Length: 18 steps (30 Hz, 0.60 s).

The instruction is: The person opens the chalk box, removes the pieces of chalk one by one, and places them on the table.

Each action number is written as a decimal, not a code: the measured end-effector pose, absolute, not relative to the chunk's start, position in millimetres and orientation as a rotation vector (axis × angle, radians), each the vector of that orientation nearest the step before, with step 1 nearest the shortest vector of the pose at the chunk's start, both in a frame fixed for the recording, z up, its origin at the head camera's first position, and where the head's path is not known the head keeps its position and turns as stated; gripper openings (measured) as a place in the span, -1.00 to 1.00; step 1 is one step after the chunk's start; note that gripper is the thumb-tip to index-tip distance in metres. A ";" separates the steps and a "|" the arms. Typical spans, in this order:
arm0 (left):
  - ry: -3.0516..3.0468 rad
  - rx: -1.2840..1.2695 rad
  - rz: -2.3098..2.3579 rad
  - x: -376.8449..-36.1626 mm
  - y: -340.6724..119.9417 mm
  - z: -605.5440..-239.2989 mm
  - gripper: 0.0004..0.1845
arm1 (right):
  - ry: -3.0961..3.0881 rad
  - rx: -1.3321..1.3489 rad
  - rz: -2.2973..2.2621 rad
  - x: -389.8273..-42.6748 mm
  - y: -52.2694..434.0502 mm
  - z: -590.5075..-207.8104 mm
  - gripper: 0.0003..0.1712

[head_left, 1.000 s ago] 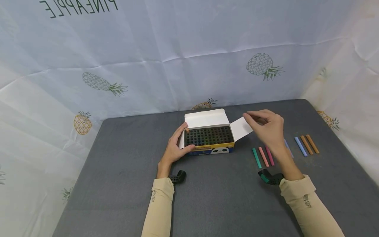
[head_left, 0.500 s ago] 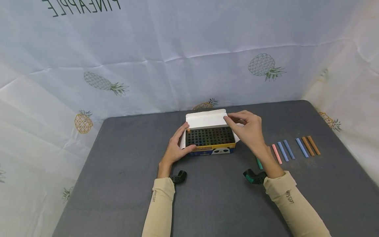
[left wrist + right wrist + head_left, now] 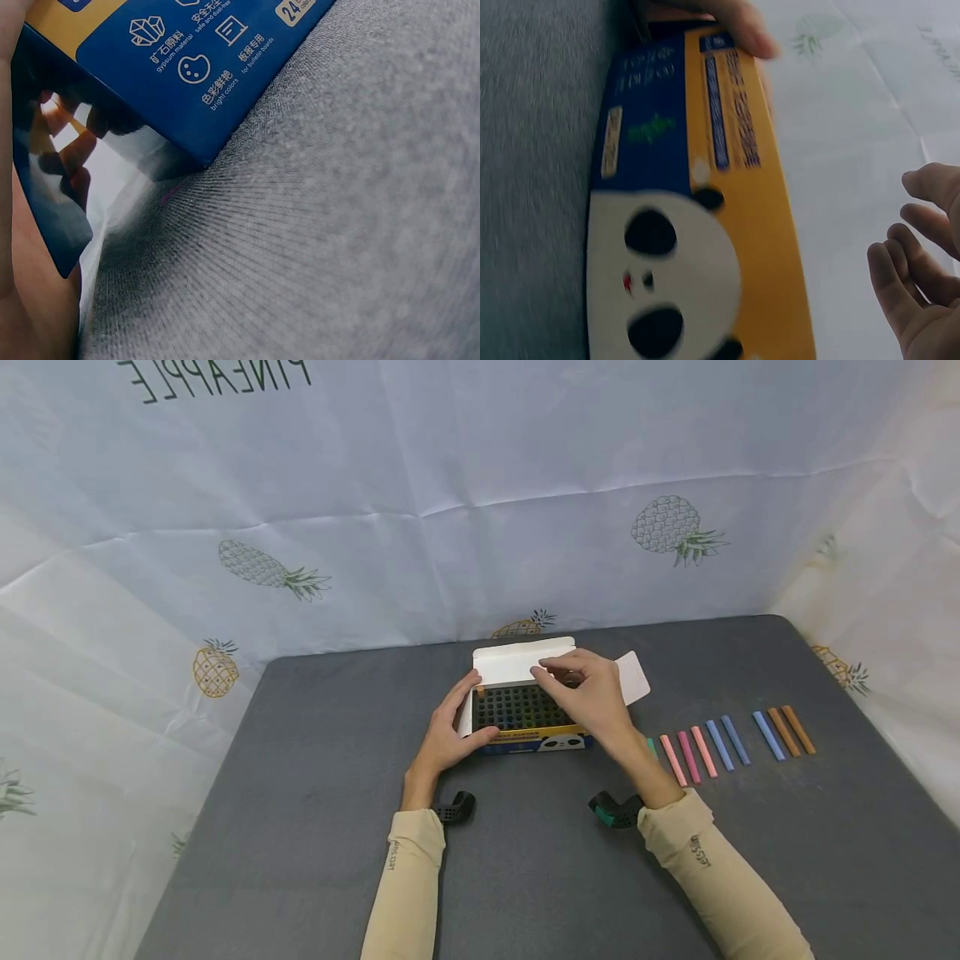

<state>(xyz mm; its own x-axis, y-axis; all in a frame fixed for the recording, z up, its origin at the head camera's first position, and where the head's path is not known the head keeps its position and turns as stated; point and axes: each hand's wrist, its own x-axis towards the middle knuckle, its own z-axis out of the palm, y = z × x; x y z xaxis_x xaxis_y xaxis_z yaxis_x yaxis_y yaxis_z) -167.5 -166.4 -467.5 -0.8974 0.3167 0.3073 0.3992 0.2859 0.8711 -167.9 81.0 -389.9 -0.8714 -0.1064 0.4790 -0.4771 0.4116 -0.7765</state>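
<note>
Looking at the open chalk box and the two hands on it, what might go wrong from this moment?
1. The right hand reaches across the open chalk box toward the back flap; its wrist may press on the chalk ends standing in the box and chip them.
2. Only the left hand steadies the box at its left end, so a push on the flap may slide or tip it.
3. The right forearm passes close to the loose chalk sticks on the table and may roll them.
</note>
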 end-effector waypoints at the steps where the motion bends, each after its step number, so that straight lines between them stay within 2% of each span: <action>1: -2.453 -0.687 -1.699 -169.7 -166.9 -472.6 -0.10 | -2.318 0.520 1.444 -168.3 77.5 -390.7 -0.78; 3: -2.443 -0.689 -1.695 -175.4 -168.7 -484.3 -0.09 | -2.322 0.555 1.441 -169.3 70.5 -392.2 -0.79; 9: -2.439 -0.691 -1.672 -176.1 -168.1 -484.6 0.06 | -2.347 0.620 1.433 -172.6 52.7 -395.8 -0.77; 18: -2.437 -0.695 -1.667 -175.8 -169.9 -484.2 0.08 | -2.450 0.680 1.404 -180.3 26.3 -404.8 -0.75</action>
